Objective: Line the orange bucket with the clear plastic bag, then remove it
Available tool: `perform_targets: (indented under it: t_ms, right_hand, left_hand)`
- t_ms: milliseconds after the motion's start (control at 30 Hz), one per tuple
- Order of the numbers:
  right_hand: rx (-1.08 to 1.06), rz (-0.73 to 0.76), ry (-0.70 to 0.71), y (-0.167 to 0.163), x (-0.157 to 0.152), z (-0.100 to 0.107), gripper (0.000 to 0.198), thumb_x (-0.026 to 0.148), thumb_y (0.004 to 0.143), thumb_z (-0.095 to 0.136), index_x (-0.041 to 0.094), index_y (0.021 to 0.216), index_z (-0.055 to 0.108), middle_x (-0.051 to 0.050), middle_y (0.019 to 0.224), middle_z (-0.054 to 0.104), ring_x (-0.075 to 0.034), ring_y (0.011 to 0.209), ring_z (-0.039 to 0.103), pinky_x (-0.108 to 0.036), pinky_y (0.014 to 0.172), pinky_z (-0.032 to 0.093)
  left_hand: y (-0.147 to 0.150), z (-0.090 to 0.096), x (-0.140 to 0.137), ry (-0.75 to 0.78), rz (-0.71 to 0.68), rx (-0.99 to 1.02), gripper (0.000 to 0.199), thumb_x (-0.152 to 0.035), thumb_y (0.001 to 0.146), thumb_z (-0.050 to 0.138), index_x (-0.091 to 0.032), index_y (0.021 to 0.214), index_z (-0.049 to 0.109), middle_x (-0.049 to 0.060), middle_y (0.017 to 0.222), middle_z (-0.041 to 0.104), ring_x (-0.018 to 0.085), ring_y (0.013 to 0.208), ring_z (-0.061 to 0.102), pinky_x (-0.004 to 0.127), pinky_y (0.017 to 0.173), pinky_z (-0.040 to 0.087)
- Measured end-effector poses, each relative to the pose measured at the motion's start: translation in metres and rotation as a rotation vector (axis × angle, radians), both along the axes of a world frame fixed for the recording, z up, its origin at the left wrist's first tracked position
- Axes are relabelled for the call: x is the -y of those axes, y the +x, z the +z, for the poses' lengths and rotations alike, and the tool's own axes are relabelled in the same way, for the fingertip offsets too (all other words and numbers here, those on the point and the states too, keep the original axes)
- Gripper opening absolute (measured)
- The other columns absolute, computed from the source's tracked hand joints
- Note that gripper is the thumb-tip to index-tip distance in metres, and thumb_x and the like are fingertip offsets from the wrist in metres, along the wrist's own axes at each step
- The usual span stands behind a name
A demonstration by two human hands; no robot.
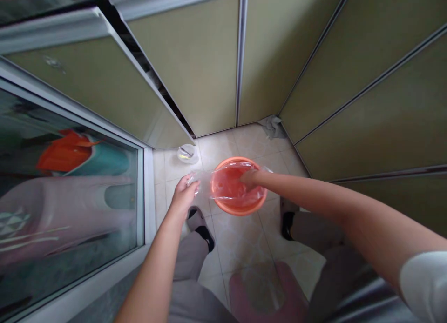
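My left hand (185, 190) pinches one end of a clear plastic bag (206, 178) to the left of an orange basin (238, 212). The bag stretches rightward across the top of the basin, which stands on the floor between my feet. My right hand (249, 178) is over the basin, and it appears to be inside the bag. Its fingers are blurred behind the plastic, so their pose cannot be made out. The bag's far edge shows near my right wrist.
A small clear container (187, 153) stands on the tiles near a cabinet door (80, 76) that hangs ajar. A grey cloth (272, 126) lies in the cabinet corner. A pink stool (240, 295) is beneath me. At left is a glass door (122, 220).
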State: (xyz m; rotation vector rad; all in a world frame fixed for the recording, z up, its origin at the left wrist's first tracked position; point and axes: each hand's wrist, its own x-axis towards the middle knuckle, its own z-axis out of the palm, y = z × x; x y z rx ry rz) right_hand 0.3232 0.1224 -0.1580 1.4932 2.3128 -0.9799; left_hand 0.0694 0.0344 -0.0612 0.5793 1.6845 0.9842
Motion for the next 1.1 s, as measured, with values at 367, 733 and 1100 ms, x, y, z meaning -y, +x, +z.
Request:
perform_targets:
  t_ms: [367, 733, 1100]
  right_hand:
    - [0.092, -0.352, 0.343, 0.109, 0.043, 0.104, 0.042, 0.036, 0.093, 0.066, 0.024, 0.134, 0.066, -0.014, 0.127, 0.071, -0.03, 0.115, 0.068, -0.038, 0.093, 0.052]
    - [-0.236, -0.317, 0.48, 0.03, 0.105, 0.05, 0.038, 0.017, 0.095, 0.052, 0.024, 0.13, 0.067, -0.013, 0.139, 0.064, -0.028, 0.13, 0.056, -0.038, 0.111, 0.046]
    - [0.024, -0.127, 0.284, 0.04, 0.04, -0.019, 0.087, 0.039, 0.092, 0.062, 0.023, 0.17, 0.028, -0.013, 0.177, 0.0, -0.035, 0.164, -0.005, -0.059, 0.128, -0.002]
  left_hand:
    - [0.007, 0.03, 0.035, 0.458, -0.284, -1.152, 0.024, -0.013, 0.084, 0.067, -0.025, 0.104, 0.072, 0.011, 0.116, 0.058, 0.034, 0.118, 0.053, 0.045, 0.101, 0.042]
    - [0.045, -0.034, 0.015, 0.299, -1.089, -1.015, 0.041, -0.006, 0.089, 0.054, -0.022, 0.12, 0.076, 0.015, 0.124, 0.071, 0.029, 0.12, 0.064, 0.04, 0.106, 0.046]
    - [0.036, -0.092, -0.044, 0.11, -1.165, -1.147, 0.075, -0.02, 0.094, 0.05, -0.014, 0.166, 0.033, 0.015, 0.176, 0.019, 0.035, 0.162, 0.018, 0.052, 0.129, 0.022]
